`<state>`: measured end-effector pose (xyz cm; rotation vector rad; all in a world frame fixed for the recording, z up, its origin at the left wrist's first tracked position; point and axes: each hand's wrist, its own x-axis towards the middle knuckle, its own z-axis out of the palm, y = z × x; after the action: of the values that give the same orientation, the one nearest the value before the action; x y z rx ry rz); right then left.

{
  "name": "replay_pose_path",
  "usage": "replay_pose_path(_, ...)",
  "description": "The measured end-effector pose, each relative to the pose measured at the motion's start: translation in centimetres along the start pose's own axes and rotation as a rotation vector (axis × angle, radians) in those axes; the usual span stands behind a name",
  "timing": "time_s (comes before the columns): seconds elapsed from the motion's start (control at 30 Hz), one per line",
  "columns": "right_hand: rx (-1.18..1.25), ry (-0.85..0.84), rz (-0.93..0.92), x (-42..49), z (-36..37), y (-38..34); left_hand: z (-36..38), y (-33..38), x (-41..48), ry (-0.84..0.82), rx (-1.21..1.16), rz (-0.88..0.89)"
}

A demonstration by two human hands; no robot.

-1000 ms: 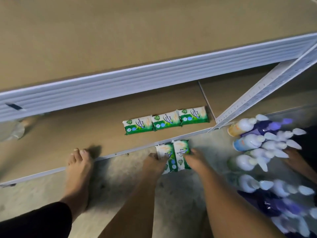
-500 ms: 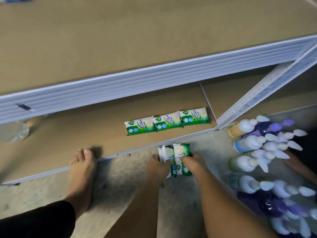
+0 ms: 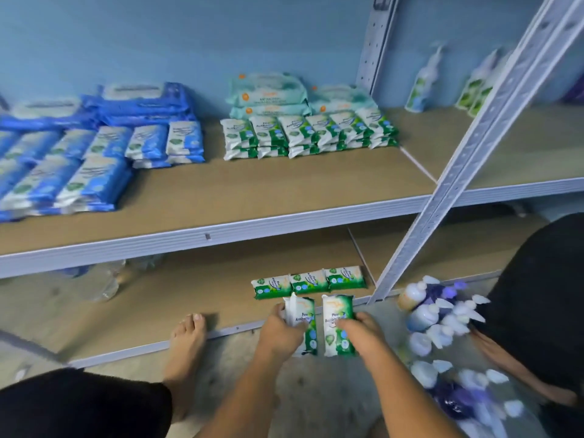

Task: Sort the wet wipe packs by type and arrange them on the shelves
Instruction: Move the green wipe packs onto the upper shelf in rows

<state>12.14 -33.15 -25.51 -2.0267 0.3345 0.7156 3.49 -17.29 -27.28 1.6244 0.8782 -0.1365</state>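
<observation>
Head view gives me the left green pack (image 3: 304, 312) pinched in my left grip (image 3: 279, 336) and the right green pack (image 3: 337, 322) clasped in my right grip (image 3: 364, 336), both just in front of the three-pack row (image 3: 309, 281) on the bottom shelf (image 3: 189, 289).

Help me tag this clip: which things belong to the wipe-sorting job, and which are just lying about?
Job: green-and-white plastic wipe pack in left hand; matching pack in right hand; three-pack row on bottom shelf; green stacks, blue stacks, teal stacks on middle shelf.
Lying about: white plastic pump bottles on the floor; shelved pump bottles.
</observation>
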Motion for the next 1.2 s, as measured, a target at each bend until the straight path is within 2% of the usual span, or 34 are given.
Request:
replay_pose_path(0.23,0.189,0.043,-0.150,-8.7,-4.0,-5.3,-4.7,6.6,-7.6,0.015,0.005,0.243)
replay_pose_path(0.47,0.301,-0.017,-0.325,-15.9,-6.1,-11.6,-10.5,13.2,-14.0,0.024,0.106,0.475)
replay_pose_path(0.6,0.372,-0.062,-0.395,-17.7,-6.1,-15.2,-13.5,16.2,-16.3,0.038,0.121,0.598)
replay_pose_path(0.7,0.377,-0.091,-0.432,-17.5,-5.5,-17.4,-15.5,17.5,-16.2,0.117,0.210,0.675)
replay_pose_path(0.87,0.412,-0.161,-0.429,-16.3,-3.5,-20.1,-17.4,18.5,-14.5,0.160,0.196,0.663)
replay_pose_path(1.03,0.596,-0.297,-0.247,-14.4,-1.3,-22.9,-18.0,19.5,-12.1,0.214,0.125,0.621)
replay_pose_path(1.2,0.560,-0.264,-0.362,-11.9,0.6,-25.4,-18.5,20.7,-9.7,0.239,0.177,0.580)
